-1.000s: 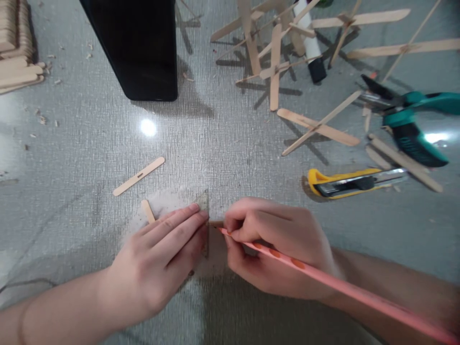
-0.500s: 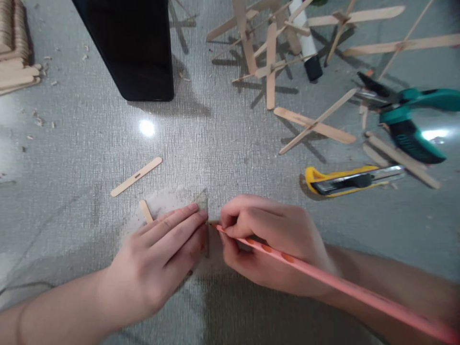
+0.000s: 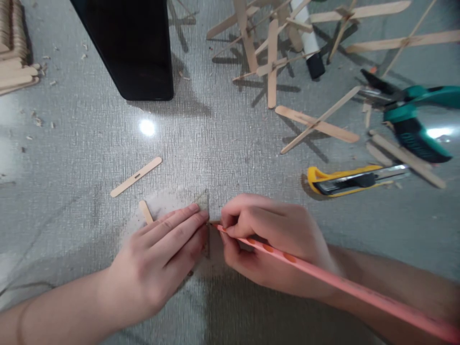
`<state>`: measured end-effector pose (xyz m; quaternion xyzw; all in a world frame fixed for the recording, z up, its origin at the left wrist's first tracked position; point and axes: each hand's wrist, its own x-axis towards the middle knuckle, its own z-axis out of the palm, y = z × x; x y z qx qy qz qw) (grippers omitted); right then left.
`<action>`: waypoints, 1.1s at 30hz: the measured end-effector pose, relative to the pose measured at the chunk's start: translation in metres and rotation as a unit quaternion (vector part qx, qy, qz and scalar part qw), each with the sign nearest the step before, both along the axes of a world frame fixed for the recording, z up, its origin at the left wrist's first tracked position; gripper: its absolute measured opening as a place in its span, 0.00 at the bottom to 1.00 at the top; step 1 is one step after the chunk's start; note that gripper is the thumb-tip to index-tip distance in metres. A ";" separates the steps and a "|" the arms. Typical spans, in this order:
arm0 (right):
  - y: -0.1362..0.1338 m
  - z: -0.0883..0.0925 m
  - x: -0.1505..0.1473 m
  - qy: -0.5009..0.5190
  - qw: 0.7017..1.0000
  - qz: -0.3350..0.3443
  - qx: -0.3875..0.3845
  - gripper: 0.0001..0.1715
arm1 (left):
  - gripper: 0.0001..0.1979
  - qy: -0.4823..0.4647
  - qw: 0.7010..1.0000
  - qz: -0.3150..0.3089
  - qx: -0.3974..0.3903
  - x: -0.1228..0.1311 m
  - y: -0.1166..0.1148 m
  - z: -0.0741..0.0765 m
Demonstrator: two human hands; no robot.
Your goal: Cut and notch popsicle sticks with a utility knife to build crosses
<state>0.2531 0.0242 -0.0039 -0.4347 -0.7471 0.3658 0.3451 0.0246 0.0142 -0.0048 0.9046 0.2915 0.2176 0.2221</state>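
Observation:
My left hand (image 3: 161, 258) lies flat with its fingers stretched out and close together. It presses on a see-through flat piece (image 3: 204, 197) with a straight edge, perhaps a set square; most of it is under the hand. A popsicle stick (image 3: 145, 212) pokes out beside the left fingers, its other end covered. Closed in a writing grip, my right hand (image 3: 269, 244) holds a pink pencil (image 3: 312, 270) with orange dimples. The pencil tip touches down by the straight edge, close to the left fingertips, where a sliver of wood shows.
A slotted popsicle stick (image 3: 136, 177) lies to the left. Beyond it stands a black phone-like slab (image 3: 140, 57). Crossed stick pieces (image 3: 316, 123) spread at the upper right, near green-handled pliers (image 3: 406, 115) and a yellow box cutter (image 3: 345, 181). Stacked sticks (image 3: 16, 72) sit at upper left.
Both hands and the pencil stay almost in place. The objects on the right appear shifted slightly rightward in the view.

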 end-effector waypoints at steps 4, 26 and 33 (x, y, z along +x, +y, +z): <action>0.000 0.000 0.000 -0.005 1.000 -0.001 0.005 0.13 | 0.17 -0.002 1.000 0.000 -0.004 0.000 -0.001 -0.001; 0.000 0.002 -0.001 -0.014 1.000 -0.009 0.008 0.14 | 0.14 0.008 1.000 0.002 0.000 0.001 0.001 0.004; 0.000 0.003 -0.001 -0.022 1.000 -0.010 0.001 0.14 | 0.12 0.017 1.000 0.001 0.002 0.002 0.003 0.006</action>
